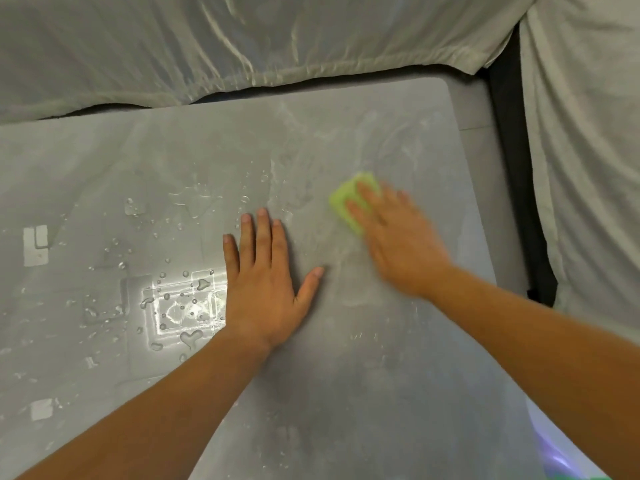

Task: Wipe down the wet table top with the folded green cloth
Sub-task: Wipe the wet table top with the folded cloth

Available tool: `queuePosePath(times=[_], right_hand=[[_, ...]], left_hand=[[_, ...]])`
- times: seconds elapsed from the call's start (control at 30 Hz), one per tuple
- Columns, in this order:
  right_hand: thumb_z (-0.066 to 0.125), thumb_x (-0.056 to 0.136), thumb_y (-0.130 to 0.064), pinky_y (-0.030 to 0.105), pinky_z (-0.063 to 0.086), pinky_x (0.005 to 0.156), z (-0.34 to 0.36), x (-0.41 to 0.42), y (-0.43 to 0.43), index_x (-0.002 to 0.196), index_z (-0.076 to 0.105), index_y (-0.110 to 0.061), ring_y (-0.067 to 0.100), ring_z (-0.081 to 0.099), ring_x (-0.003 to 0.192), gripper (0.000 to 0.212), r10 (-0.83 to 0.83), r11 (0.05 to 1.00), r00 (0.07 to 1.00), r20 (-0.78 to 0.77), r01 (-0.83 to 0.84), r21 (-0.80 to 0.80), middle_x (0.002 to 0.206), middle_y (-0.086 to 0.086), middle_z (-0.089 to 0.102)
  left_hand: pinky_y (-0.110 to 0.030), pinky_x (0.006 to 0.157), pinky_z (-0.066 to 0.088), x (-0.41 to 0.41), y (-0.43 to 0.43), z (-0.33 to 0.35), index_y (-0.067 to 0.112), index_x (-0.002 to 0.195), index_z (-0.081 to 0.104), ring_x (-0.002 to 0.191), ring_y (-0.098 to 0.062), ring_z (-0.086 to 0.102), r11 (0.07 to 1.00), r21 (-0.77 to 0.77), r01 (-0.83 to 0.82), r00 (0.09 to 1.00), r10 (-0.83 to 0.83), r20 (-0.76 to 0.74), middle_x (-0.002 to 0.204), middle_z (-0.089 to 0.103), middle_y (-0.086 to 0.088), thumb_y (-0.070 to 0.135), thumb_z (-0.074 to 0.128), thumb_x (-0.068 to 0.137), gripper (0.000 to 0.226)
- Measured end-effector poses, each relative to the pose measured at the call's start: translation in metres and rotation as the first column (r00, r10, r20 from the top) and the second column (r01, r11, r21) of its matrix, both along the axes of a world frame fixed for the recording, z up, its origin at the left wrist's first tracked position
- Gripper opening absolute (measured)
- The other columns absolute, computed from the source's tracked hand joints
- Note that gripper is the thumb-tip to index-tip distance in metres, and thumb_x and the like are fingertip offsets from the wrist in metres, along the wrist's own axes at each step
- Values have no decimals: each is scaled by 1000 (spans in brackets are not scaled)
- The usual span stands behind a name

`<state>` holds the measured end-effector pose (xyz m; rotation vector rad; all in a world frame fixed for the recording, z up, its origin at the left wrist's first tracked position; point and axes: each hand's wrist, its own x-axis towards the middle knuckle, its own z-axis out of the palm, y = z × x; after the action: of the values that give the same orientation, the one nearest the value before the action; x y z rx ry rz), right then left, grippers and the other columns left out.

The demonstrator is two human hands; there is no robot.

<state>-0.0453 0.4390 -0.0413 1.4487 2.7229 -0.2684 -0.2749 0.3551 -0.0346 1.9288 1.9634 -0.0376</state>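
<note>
Our right hand (398, 237) presses the green cloth (349, 199) flat-fingered onto the table top (363, 375) — our left hand (266, 289) rests spread beside water droplets (180, 303).

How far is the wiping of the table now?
Looks done: the right part of the table shows only smears. In hand: the right hand, blurred, presses the cloth flat there; the left hand rests flat on the table. To do: the drops on the left part.
</note>
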Motion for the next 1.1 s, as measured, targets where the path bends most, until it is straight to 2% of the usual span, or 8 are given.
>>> queuePosePath(times=[0.1, 0.33, 0.47, 0.57, 0.67, 0.8, 0.97, 1.1], right_hand=[[38, 101, -25, 53, 15, 122, 0, -20, 23, 157, 18, -22, 39, 13, 151, 60, -364, 931, 931, -23, 364, -17, 166, 10, 13], [45, 96, -22, 53, 19, 121, 8, 2, -72, 157, 24, -24, 35, 14, 152, 65, 93, 994, 996, -4, -93, -56, 166, 6, 16], [35, 101, -23, 55, 15, 121, 6, 22, 10, 157, 18, -25, 37, 14, 151, 60, -341, 938, 940, 3, 341, -69, 166, 8, 11], [28, 106, -30, 49, 6, 124, 8, 27, 17, 158, 8, -27, 32, 1, 153, 57, -487, 870, 873, -38, 481, -107, 168, 4, -2], [31, 105, -28, 48, 7, 124, 9, 24, -48, 159, 8, -27, 31, 1, 153, 58, -506, 860, 862, -37, 502, -89, 167, 3, -2], [32, 101, -27, 49, 9, 124, 6, 49, -76, 158, 14, -29, 29, 4, 154, 59, -353, 928, 935, -7, 350, -126, 167, 1, 4], [33, 103, -22, 49, 8, 124, 4, 61, 6, 158, 12, -25, 33, 5, 153, 59, -567, 822, 823, -28, 564, -78, 167, 6, 4], [34, 104, -24, 46, 8, 125, 5, 57, -44, 158, 9, -24, 33, 3, 153, 60, -554, 832, 831, -39, 552, -64, 167, 6, 0]], left_hand=[[-56, 122, -3, 1, 0, -1, 7, 158, 0, 152, -29, -19, 1000, -1, 5, 1000, -5, -21, 167, -10, -12, 74, 10, 94, 94], [-58, 122, -2, -1, 1, 3, 8, 158, 1, 153, -33, -15, 999, -11, 34, 998, -35, -57, 167, -8, -15, 77, 16, 92, 97], [-60, 121, -3, 2, 3, 3, 15, 159, -1, 152, -36, -16, 998, -20, 51, 995, -53, -86, 166, -9, -18, 80, 19, 89, 97], [-61, 121, -2, 2, 3, 4, 16, 159, 0, 151, -37, -17, 997, -16, 69, 991, -71, -110, 165, -10, -20, 81, 20, 88, 98], [-62, 120, -1, 3, 2, 5, 15, 159, 2, 151, -38, -17, 998, -20, 58, 991, -60, -116, 165, -9, -21, 81, 20, 88, 98], [-62, 120, -1, 5, 3, 5, 14, 159, 3, 151, -39, -16, 998, -32, 61, 989, -65, -131, 165, -8, -22, 82, 21, 87, 101], [-62, 120, -1, 6, 2, 3, 16, 159, -1, 151, -37, -18, 998, -24, 53, 989, -56, -138, 165, -11, -20, 83, 21, 86, 102], [-62, 120, 0, 8, 4, 6, 15, 158, 0, 151, -37, -18, 998, -38, 44, 988, -49, -145, 165, -11, -20, 83, 22, 84, 103]])
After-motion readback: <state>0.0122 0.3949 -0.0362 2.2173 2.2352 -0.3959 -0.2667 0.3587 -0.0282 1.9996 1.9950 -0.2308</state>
